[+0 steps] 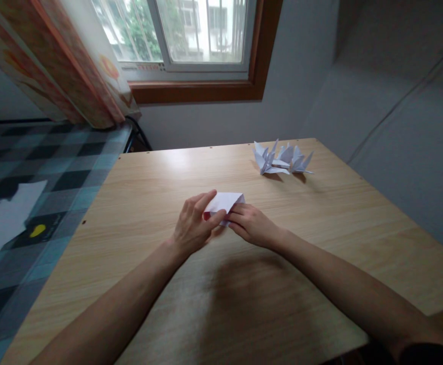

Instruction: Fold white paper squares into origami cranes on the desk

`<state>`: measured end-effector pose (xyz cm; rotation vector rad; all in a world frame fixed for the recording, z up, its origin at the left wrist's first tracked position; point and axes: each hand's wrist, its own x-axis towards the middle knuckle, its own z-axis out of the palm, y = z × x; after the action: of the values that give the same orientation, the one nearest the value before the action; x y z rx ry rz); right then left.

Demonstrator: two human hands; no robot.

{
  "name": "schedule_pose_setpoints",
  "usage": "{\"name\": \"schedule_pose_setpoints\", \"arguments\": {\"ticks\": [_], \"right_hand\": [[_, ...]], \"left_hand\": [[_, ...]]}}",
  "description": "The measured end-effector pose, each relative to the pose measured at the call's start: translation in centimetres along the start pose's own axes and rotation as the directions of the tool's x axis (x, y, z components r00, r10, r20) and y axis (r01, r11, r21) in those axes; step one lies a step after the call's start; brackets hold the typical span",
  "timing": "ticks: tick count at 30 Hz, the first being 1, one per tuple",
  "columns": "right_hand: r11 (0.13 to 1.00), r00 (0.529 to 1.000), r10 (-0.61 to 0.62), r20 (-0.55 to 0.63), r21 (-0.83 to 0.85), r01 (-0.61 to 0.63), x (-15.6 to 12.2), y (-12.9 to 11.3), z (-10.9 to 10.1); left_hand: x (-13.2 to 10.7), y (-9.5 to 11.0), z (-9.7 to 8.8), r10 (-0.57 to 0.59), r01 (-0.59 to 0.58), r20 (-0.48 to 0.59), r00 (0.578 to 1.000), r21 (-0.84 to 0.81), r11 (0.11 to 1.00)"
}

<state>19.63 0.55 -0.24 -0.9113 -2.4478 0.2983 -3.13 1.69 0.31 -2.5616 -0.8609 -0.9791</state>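
Note:
A partly folded sheet of white paper (225, 201) is between my two hands, just over the middle of the wooden table (160, 187). My left hand (195, 223) grips its left side, thumb on the near edge and fingers along the far left corner. The fingers of my right hand (252, 223) reach into the paper's right side, under its upper flap, so their tips are partly hidden. Farther back to the right stand several white folded paper cranes (280, 159), close together with wings and points sticking up.
Left of the table lies a blue and black checked cloth (65, 152) with white paper sheets (4, 223) on it. Behind the table are a wall, a brown-framed window (202, 91) and an orange patterned curtain (69, 66). A cable (396, 106) runs along the right wall.

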Motion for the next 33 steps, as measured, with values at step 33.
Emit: {"name": "schedule_pose_setpoints", "arguments": {"ticks": [33], "right_hand": [[0.981, 0.994, 0.106, -0.029, 0.165, -0.1, -1.0, 0.9, -0.8]], "left_hand": [[1.0, -0.3, -0.1, 0.018, -0.041, 0.169, 0.985, 0.134, 0.99]]}}
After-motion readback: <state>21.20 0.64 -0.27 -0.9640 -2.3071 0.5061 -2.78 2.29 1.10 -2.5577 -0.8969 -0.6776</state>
